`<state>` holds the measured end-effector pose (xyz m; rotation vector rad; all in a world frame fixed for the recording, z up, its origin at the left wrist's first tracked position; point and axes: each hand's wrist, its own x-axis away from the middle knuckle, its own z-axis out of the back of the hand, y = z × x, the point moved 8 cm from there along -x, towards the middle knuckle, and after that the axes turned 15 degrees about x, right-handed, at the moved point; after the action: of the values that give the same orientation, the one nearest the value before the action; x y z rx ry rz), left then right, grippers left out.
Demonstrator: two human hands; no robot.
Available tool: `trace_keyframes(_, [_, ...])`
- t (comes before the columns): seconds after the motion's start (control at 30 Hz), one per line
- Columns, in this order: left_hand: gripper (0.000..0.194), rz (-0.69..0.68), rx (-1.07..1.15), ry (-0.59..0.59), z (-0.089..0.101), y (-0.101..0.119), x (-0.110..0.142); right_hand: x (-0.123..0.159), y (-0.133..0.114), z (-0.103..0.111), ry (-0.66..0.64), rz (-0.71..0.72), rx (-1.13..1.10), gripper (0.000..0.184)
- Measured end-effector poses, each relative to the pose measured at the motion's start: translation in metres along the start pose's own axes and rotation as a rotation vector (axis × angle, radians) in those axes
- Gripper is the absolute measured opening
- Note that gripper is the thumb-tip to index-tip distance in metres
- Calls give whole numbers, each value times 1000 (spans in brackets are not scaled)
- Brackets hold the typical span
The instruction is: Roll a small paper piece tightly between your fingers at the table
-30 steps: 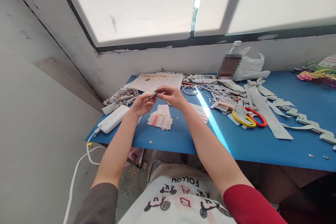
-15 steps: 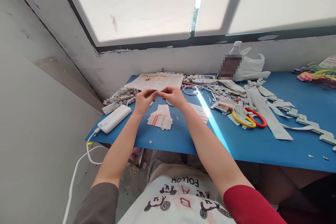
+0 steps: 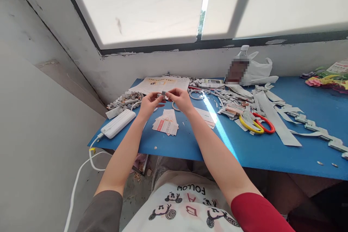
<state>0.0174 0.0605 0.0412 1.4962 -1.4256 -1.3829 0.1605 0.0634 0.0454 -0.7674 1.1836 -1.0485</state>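
My left hand [image 3: 149, 104] and my right hand [image 3: 179, 100] meet above the blue table [image 3: 190, 141], fingertips pinched together on a small folded paper piece [image 3: 163, 94]. Just below the hands lies a small stack of printed paper slips [image 3: 166, 123]. A heap of folded paper pieces [image 3: 125, 100] sits to the left of my left hand. A white ring [image 3: 196, 94] lies to the right of my right hand.
A white power bank [image 3: 117, 123] with a white cable [image 3: 78, 177] lies at the table's left corner. An open booklet [image 3: 160, 83] is at the back. Red and yellow scissors [image 3: 257, 122], long paper strips [image 3: 277, 116], a bottle [image 3: 239, 67] and a white plastic bag [image 3: 261, 67] lie to the right.
Both hands have risen slightly and drawn closer together. The paper piece, a dark narrow strip a second ago, now shows as a small folded bit between the fingertips.
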Motion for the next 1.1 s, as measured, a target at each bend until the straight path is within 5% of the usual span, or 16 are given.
trace_keyframes(0.37, [37, 136, -25, -180, -6, -7, 3, 7, 14, -19, -356, -275, -356, 36])
trace_keyframes(0.83, [41, 153, -84, -214, -6, -14, 2, 5, 9, -14, -303, -173, -80, 1])
trace_keyframes(1.1, [32, 152, -202, -241, -9, -11, 6, 3, 26, -17, -342, -154, 11, 12])
